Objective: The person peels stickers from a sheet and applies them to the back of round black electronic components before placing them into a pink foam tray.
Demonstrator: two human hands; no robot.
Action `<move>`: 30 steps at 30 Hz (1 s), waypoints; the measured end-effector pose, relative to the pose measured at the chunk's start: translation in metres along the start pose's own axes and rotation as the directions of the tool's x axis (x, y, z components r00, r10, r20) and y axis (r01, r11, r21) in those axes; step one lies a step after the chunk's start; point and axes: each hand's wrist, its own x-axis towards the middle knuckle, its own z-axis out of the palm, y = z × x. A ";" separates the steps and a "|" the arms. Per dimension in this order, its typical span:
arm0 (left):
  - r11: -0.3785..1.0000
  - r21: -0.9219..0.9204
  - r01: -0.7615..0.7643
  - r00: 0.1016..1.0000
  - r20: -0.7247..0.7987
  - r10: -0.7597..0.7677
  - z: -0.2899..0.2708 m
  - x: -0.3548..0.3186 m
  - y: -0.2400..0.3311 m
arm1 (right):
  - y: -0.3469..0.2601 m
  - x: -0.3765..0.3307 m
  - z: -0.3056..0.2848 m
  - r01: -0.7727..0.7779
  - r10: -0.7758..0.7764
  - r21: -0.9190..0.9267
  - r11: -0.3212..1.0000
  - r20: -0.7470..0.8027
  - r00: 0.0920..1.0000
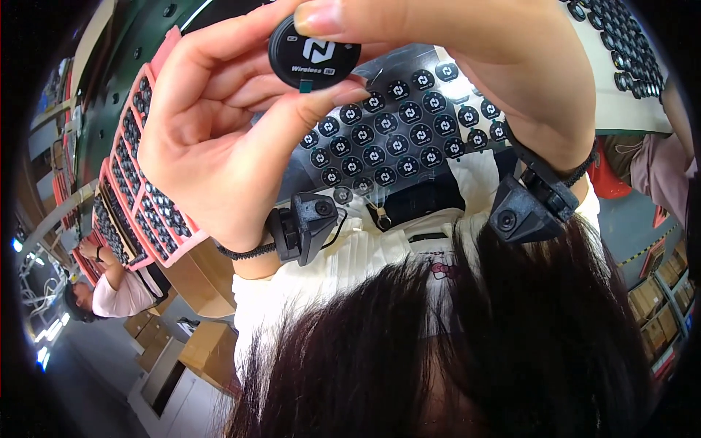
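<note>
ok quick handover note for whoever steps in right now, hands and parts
Left hand: fingers and thumb pinch the round black disc by its lower edge, raised close to the camera.
Right hand: fingertips on the disc's top edge; both hands share the grip.
A small green tab sticks out of the disc's bottom edge.
Below: a sheet of matching black discs in rows on the lap.
At left: pink trays filled with more discs.
Done and left: cannot tell.

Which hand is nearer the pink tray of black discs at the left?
Left. The left hand lies right beside the pink tray, its back overlapping the tray's edge in view. The right hand is on the far side, past the round black disc both hands pinch.
</note>
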 end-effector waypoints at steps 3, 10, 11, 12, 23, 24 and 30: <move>1.000 -0.026 0.004 1.000 -0.016 -0.005 0.000 0.000 -0.001 | 0.000 0.000 0.002 0.091 -0.091 -0.079 0.993 0.010 0.996; 0.998 -0.070 0.000 1.000 -0.022 -0.002 0.002 0.001 -0.001 | 0.001 -0.003 0.005 0.298 -0.296 -0.263 0.918 0.046 0.954; 0.997 -0.074 0.005 0.999 -0.036 -0.008 0.002 0.001 -0.001 | 0.002 -0.002 0.005 0.326 -0.323 -0.286 0.901 0.058 0.945; 0.997 -0.078 0.010 0.999 -0.050 -0.014 0.002 0.001 -0.002 | 0.003 -0.002 0.006 0.353 -0.349 -0.308 0.884 0.070 0.935; 0.999 -0.014 0.052 0.990 -0.130 -0.053 0.005 -0.002 -0.005 | 0.001 -0.006 0.017 0.140 -0.185 -0.471 0.871 -0.050 0.981; 0.999 0.022 0.028 0.988 -0.153 -0.024 0.000 -0.005 -0.009 | 0.003 -0.004 0.020 0.101 -0.160 -0.586 0.804 -0.050 0.986; 0.935 0.303 -0.186 0.954 0.284 0.097 -0.028 -0.034 -0.015 | 0.028 -0.014 0.012 0.051 -0.157 -0.706 0.707 -0.087 0.984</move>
